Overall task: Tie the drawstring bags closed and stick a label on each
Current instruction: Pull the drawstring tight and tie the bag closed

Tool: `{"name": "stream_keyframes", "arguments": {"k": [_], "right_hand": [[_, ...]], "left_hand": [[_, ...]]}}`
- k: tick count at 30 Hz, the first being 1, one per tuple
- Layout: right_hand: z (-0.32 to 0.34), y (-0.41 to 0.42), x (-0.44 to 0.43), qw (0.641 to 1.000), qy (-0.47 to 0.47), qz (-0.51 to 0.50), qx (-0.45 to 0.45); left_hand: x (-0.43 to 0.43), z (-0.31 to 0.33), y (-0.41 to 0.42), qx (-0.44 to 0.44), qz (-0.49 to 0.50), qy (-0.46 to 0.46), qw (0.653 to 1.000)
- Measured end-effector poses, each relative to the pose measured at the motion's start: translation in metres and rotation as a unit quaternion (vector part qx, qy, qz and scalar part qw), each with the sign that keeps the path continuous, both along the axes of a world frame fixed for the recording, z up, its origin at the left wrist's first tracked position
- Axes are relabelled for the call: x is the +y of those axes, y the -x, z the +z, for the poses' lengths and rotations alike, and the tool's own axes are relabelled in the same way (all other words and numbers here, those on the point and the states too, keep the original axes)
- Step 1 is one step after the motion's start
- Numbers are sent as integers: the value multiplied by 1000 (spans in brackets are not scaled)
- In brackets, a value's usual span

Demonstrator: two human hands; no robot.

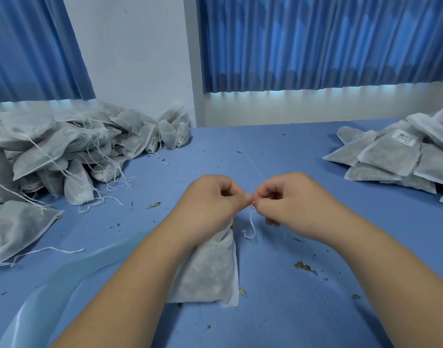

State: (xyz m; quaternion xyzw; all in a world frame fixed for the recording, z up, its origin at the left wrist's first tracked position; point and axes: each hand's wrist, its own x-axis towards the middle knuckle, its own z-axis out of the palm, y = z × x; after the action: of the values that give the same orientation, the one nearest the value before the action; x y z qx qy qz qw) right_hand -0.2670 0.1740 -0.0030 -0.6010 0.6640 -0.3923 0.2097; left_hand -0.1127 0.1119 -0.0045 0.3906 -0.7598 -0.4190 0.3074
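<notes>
A filled white drawstring bag (210, 270) lies on the blue table (278, 167) in front of me, its gathered neck under my left hand (210, 202). My left hand grips the neck and pinches the white drawstring (251, 226) at its top. My right hand (283, 197) pinches the same string just beside the left fingertips. A loose string end hangs down between my hands. One bag in the right pile carries a white label (404, 138).
A big heap of untied bags (64, 151) with trailing strings fills the left side. A pile of flat bags (396, 156) sits at the right. A translucent sheet (64, 285) lies at lower left. Dried leaf crumbs (304, 267) are scattered about. Blue curtains hang behind.
</notes>
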Motion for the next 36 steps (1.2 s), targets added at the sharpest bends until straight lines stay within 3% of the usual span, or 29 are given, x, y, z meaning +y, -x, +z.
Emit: {"name": "stream_keyframes", "arguments": {"k": [4, 11, 20, 28, 36], "right_hand": [[1, 1, 2, 999, -11, 4, -30], [4, -1, 3, 998, 0, 15, -61], [6, -1, 4, 996, 33, 23, -76], [-1, -3, 0, 995, 97, -28, 1], [4, -7, 7, 987, 157, -13, 9]], "left_hand": [[0, 2, 0, 11, -10, 2, 1000], [-2, 7, -6, 81, -95, -154, 980], [-4, 8, -5, 143, -135, -283, 939], [-7, 5, -4, 146, -99, -254, 951], [-9, 3, -3, 163, -64, -230, 957]]}}
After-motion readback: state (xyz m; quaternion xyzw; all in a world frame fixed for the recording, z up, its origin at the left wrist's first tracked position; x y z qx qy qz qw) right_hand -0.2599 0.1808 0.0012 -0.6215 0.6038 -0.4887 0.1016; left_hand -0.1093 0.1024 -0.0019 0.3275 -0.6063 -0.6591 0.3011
